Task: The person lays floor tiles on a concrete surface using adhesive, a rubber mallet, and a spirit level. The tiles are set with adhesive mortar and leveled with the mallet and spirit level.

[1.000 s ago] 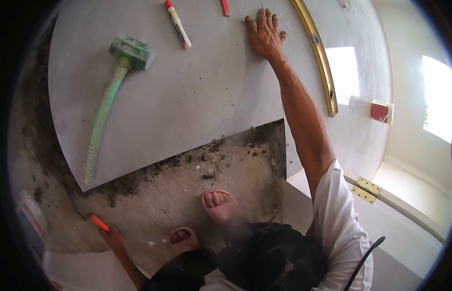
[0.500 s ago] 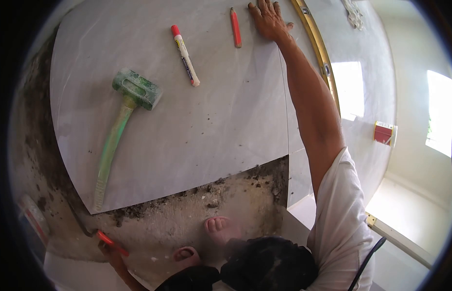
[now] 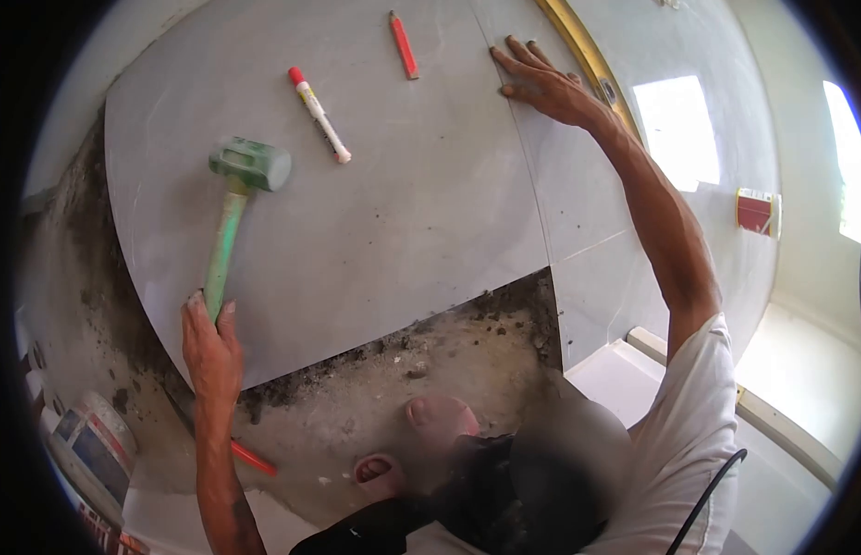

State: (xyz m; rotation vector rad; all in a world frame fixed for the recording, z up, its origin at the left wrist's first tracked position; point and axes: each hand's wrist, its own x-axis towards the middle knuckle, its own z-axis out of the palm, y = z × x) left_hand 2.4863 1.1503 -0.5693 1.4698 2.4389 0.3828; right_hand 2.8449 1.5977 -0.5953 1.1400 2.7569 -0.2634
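Observation:
My left hand (image 3: 212, 356) is wrapped around the lower handle of a green mallet (image 3: 250, 165), whose head rests on or close over the large grey tile (image 3: 403, 231). My right hand (image 3: 553, 91) lies flat with fingers spread, its fingertips at the joint between this tile and the one on the right. Beside that hand runs a yellow spirit level (image 3: 592, 67). A red carpenter's pencil (image 3: 404, 46) and a white marker with a red cap (image 3: 319, 116) lie on the tile. Below my left hand, a red-handled tool (image 3: 254, 458) is partly hidden by my forearm.
Rough mortar-stained floor (image 3: 356, 375) borders the tile's near and left edges. My bare feet (image 3: 440, 418) are close to the near edge. A bucket (image 3: 102, 430) stands at the lower left. A red and white container (image 3: 756, 212) sits at the right by the wall.
My left hand has let go of the red-handled tool and taken hold of the mallet handle. The right hand has come back along the tile joint, fingers still spread. The view has shifted slightly.

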